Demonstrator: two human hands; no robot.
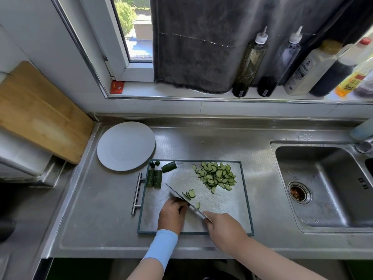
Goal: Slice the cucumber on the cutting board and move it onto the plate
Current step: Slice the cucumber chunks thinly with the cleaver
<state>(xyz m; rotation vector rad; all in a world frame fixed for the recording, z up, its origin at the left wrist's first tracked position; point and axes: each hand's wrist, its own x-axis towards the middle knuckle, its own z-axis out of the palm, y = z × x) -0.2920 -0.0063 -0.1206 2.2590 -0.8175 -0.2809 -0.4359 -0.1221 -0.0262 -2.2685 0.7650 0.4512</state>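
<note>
Head view: R hand (224,227) is clamped on the knife (194,208) handle & L hand (171,214) curls over a mostly hidden cucumber piece (184,208) mid cutting board (232,209), so keep L fingertips tucked behind the blade, cut thin & even, then shift slices (217,176) to the plate (126,146).

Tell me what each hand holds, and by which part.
The right hand grips the knife by its handle. The left hand holds a cucumber piece beside the blade with curled fingers; the piece is mostly hidden beneath them.
</note>
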